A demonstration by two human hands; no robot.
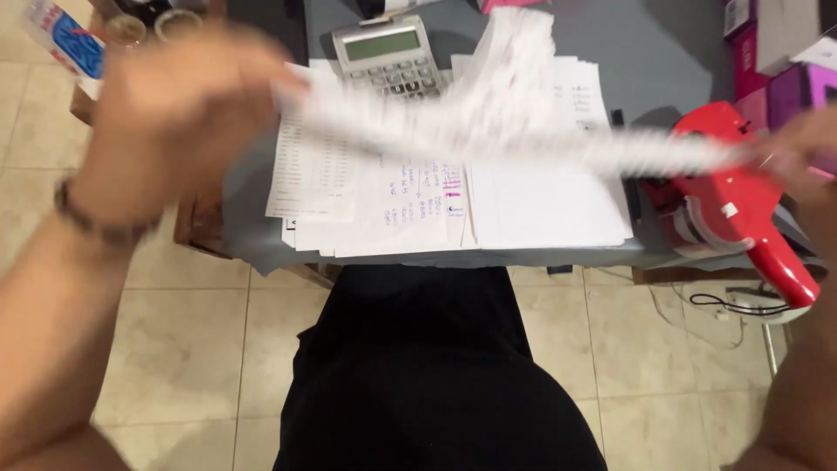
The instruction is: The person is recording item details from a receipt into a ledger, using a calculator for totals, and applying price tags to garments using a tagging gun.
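paper strip (523, 139): blurred, stretched above the desk papers (453, 201), between both hands. left hand (174, 122) closed on its left end; right hand (798, 148) pinches the right end. keep tension even; clear calculator (388, 57) and red label gun (741, 205).

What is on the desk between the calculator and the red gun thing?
In the head view, loose white paper sheets with handwriting lie on the grey desk between the calculator and the red label gun. A blurred paper strip crosses above them.

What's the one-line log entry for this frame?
left hand: holds paper strip end | right hand: holds other end, blurred | below: papers, calculator, red label gun
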